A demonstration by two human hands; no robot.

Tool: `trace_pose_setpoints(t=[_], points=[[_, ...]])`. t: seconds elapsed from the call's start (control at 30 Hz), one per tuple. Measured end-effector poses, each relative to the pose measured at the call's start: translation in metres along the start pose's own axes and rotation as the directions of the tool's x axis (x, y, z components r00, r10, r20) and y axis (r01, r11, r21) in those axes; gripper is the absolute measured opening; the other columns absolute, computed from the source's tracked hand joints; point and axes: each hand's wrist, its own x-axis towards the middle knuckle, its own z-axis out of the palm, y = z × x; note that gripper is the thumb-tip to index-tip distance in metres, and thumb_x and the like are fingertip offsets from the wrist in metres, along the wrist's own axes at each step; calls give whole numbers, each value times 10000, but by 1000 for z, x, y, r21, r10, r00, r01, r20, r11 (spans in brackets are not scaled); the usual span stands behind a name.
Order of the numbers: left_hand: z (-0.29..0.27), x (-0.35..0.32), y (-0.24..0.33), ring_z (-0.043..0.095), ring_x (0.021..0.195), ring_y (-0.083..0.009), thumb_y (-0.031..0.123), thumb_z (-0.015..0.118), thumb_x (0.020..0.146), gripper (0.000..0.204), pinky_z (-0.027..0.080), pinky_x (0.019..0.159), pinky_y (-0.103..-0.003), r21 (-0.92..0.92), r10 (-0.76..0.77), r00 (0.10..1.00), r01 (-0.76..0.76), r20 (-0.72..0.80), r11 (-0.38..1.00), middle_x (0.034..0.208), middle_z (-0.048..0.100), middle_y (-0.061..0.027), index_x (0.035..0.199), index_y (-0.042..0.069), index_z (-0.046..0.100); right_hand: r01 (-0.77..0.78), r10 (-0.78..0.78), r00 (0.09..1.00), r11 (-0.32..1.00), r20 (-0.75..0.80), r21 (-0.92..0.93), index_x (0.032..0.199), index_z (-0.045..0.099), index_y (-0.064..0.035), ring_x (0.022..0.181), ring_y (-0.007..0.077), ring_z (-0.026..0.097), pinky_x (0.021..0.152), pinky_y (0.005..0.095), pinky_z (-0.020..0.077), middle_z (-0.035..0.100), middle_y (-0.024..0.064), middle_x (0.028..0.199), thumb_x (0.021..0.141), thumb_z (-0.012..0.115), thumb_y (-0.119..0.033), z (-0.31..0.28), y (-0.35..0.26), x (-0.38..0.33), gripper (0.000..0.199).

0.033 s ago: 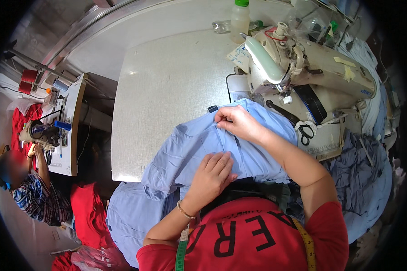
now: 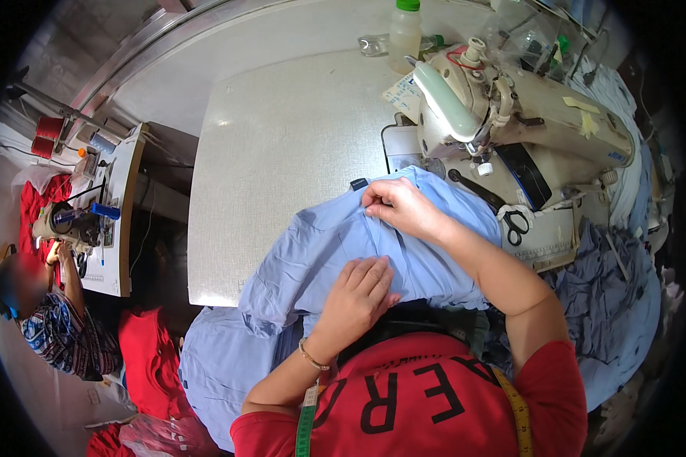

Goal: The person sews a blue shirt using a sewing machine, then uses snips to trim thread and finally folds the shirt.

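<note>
A light blue garment (image 2: 297, 244) lies bunched over the front of the sewing table and hangs off its near edge. With thumb and fingertips, my right hand (image 2: 406, 209) pinches the cloth just below a small dark label (image 2: 359, 184). My left hand (image 2: 356, 295) rests on the garment nearer to me, its fingers stretched out close together on the fabric. Right behind the cloth is the needle area of a cream sewing machine (image 2: 541, 114); the part of the garment beside it is folded over.
A dark phone (image 2: 523, 175) and black-handled scissors (image 2: 516, 226) lie by the machine. At the back stands a green-capped bottle (image 2: 405, 38). More blue cloth (image 2: 602, 282) piles up at right. A co-worker (image 2: 65, 335) sits at another machine on the left.
</note>
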Motion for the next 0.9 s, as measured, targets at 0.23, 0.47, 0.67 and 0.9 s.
trace_pose_setpoints(t=[0.23,0.47,0.67,0.9], points=[[3,-2,3,539,1084,-324,182,707,785,380,430,937,-466,-23,-18,1000,17,-16,1000,1173,576,-165,1076,-29,582,39,-39,999,999,-5,-34,842,621,-24,742,256,645,690,360,484,644,109,781,775,679,-74,-1,-1,-2,102],[7,-9,11,540,1102,-312,167,711,782,384,421,962,-470,33,-26,1000,26,-1,999,1195,575,-159,1092,-20,584,76,-76,997,983,5,-168,881,639,-110,901,202,600,835,351,381,628,11,885,812,648,-134,1,-1,-8,73],[12,-16,23,504,1160,-355,207,717,791,401,397,998,-494,23,-93,996,93,2,995,1258,532,-186,1111,7,584,101,-101,995,978,8,-185,892,650,-111,887,189,589,819,341,360,621,0,906,816,667,-125,2,1,-9,80],[12,-16,24,479,1160,-399,282,731,783,463,386,987,-529,68,-122,993,121,3,990,1275,491,-214,1131,37,551,103,-102,995,975,17,-197,885,647,-108,893,191,588,833,342,364,623,4,895,815,681,-169,1,0,-9,98]])
